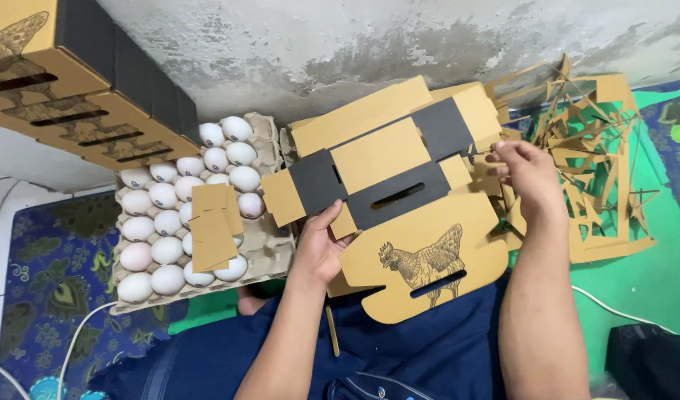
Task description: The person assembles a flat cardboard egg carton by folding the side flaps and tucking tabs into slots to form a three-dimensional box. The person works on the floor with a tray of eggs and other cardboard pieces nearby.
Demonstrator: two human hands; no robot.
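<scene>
Bright, even light, soft shadows, sharp focus, slight edge distortion.

Egg tray (pixel 277 252) blocks left, stacked boxes (pixel 81 89) behind it. Scrap pile (pixel 599 170) crowds right hand (pixel 528 174). Flat carton (pixel 406 200) fills the middle. Open floor mat (pixel 643 281) at lower right.

A flat, unfolded cardboard box blank (pixel 399 200), tan with black panels, slot cut-outs and a printed chicken drawing, lies spread open across the person's lap.
</scene>
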